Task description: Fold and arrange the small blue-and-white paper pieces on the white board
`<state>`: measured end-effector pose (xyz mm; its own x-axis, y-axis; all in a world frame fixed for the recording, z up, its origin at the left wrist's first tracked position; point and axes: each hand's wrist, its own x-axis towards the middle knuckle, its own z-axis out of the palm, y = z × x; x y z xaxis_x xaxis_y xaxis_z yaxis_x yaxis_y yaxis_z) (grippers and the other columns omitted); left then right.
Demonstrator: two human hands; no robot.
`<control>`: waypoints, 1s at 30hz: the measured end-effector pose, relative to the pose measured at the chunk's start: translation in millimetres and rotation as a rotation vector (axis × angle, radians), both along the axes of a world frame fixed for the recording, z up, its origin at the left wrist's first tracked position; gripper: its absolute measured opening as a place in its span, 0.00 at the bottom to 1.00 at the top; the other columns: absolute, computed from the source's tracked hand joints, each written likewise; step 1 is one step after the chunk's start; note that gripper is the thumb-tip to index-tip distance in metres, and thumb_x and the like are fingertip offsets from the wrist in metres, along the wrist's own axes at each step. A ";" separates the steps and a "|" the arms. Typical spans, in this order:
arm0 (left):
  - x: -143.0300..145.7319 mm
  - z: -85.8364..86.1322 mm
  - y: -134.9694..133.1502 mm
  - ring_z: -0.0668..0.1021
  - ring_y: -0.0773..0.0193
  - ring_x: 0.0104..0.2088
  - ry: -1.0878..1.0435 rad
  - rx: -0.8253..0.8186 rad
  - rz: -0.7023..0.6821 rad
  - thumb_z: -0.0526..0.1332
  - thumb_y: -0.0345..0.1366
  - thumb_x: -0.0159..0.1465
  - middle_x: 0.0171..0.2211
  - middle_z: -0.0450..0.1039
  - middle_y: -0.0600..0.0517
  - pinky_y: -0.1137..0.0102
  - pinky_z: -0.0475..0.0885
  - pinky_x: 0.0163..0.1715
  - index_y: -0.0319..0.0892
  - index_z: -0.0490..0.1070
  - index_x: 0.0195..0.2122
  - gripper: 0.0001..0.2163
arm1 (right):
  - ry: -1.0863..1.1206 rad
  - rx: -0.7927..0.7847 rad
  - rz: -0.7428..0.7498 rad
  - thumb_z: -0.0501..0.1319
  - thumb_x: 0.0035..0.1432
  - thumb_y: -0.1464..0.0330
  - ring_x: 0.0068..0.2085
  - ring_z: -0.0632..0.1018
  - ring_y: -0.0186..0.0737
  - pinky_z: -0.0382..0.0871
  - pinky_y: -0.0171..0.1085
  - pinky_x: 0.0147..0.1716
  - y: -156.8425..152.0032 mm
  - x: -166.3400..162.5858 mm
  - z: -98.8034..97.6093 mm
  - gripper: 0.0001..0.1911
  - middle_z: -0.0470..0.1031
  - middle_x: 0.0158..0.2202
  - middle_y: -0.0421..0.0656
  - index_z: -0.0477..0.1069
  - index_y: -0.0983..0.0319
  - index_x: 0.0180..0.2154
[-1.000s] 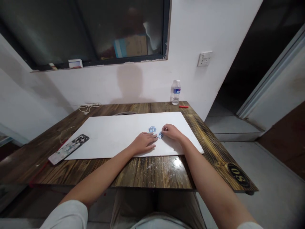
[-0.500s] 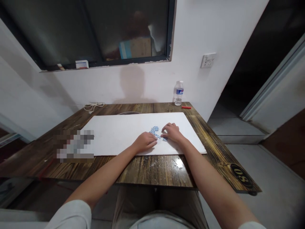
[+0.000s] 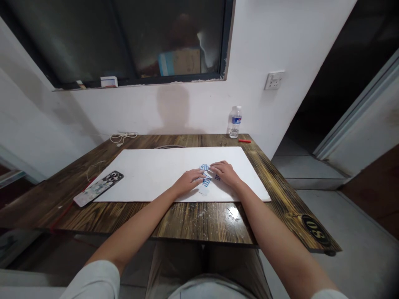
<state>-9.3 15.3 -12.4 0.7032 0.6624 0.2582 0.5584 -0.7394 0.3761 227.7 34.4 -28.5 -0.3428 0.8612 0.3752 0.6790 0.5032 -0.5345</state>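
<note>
Small white pieces with blue line markings (image 3: 206, 182) lie in a loose cluster on a white board (image 3: 149, 170). At the cluster's left side, my left hand (image 3: 187, 182) rests low over the board with its fingers stretched out, the tips at the pieces. From the right my right hand (image 3: 227, 173) reaches in, fingers extended and bent slightly downward, touching or just above the pieces. Some blue-marked pieces are partly covered by its fingers. Whether a small piece is pinched under either hand's fingertips is hidden. What the markings depict is too small to read.
The board lies on a dark wooden table (image 3: 199, 224). A phone in a patterned case (image 3: 99, 189) overlaps its left edge. Behind stand a water bottle (image 3: 235, 122), a red stick-like object (image 3: 245, 141) and a coiled white cable (image 3: 123, 138) near the wall.
My fingers have straightened and shifted slightly over the pieces, which now sit in a different arrangement with more blue showing between the hands. The camera view has moved slightly.
</note>
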 end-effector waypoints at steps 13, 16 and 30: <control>5.6 2.7 -10.7 0.67 0.55 0.60 0.161 0.145 0.282 0.54 0.45 0.67 0.60 0.68 0.53 0.58 0.62 0.58 0.50 0.71 0.55 0.17 | -0.147 0.072 0.040 0.53 0.67 0.61 0.59 0.69 0.47 0.60 0.46 0.59 -4.6 -4.0 -0.4 0.18 0.73 0.57 0.38 0.73 0.53 0.54; 6.2 -3.0 -11.4 0.65 0.51 0.63 0.230 0.144 0.348 0.52 0.49 0.68 0.62 0.66 0.51 0.54 0.61 0.58 0.52 0.68 0.58 0.20 | -0.207 0.083 0.072 0.54 0.66 0.59 0.56 0.72 0.47 0.62 0.45 0.56 -5.3 -4.8 -0.1 0.17 0.76 0.54 0.38 0.76 0.52 0.50; 7.6 0.0 -11.5 0.67 0.51 0.59 0.237 0.138 0.256 0.53 0.49 0.67 0.59 0.68 0.46 0.54 0.60 0.58 0.47 0.65 0.59 0.22 | -0.180 0.103 0.000 0.51 0.68 0.60 0.45 0.75 0.45 0.64 0.41 0.48 -10.1 -13.0 4.4 0.19 0.82 0.38 0.45 0.79 0.59 0.37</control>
